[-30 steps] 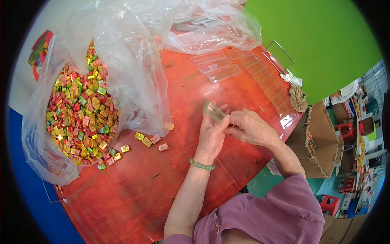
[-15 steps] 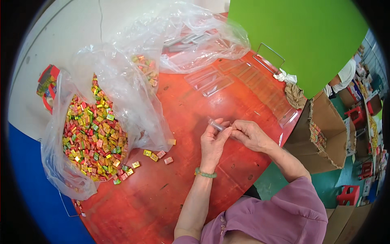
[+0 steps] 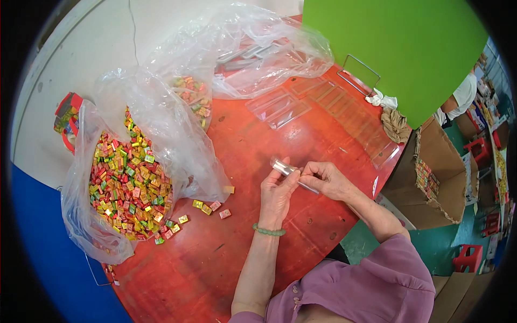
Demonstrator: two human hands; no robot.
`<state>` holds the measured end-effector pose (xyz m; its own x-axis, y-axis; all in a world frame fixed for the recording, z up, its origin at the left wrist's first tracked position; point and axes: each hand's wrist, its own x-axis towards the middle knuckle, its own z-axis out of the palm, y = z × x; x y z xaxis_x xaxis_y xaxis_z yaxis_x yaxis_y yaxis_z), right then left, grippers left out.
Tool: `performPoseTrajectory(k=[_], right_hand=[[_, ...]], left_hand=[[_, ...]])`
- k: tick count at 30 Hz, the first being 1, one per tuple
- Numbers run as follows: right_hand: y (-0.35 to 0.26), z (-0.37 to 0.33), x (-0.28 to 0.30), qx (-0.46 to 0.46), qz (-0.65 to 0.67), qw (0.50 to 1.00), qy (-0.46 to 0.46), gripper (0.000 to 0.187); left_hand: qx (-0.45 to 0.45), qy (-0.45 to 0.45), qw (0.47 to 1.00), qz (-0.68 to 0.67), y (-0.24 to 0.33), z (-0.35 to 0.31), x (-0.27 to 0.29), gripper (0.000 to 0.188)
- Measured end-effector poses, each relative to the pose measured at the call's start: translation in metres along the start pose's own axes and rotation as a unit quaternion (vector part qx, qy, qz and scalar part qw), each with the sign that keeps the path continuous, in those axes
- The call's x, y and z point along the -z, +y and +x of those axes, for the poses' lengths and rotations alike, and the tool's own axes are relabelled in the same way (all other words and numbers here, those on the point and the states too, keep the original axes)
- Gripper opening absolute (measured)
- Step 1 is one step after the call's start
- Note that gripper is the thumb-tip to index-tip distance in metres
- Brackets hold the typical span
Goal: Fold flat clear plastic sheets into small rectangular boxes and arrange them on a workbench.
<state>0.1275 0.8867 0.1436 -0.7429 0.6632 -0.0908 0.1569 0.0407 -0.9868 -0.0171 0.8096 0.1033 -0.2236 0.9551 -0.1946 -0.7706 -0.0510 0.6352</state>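
Clear plastic, a small tube (image 3: 287,170), sits pinched between both my hands above the red surface (image 3: 301,226): my left hand (image 3: 276,192) cups it from below, my right hand (image 3: 321,178) grips its end. Loose candies (image 3: 211,206) lie near an open bag (image 3: 129,177).

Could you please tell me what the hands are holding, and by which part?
Both hands, left and right, hold a narrow clear plastic tube: left at its upper-left end, right at its lower-right end.
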Motion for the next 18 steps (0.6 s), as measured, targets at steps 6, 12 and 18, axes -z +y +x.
performPoseTrajectory(k=[6, 12, 18], right_hand=[[0.004, 0.005, 0.015, -0.077, 0.132, 0.986, -0.065, 0.01], [0.005, 0.002, 0.016, -0.108, 0.134, 0.983, -0.055, 0.009], [0.006, 0.001, 0.02, -0.128, 0.134, 0.982, -0.046, 0.009]], left_hand=[[-0.026, -0.042, 0.999, 0.014, 0.006, -0.001, -0.01, 0.041], [-0.023, -0.079, 0.996, 0.034, 0.002, 0.0, -0.004, 0.037], [-0.02, -0.086, 0.995, 0.037, 0.0, 0.001, -0.003, 0.036]])
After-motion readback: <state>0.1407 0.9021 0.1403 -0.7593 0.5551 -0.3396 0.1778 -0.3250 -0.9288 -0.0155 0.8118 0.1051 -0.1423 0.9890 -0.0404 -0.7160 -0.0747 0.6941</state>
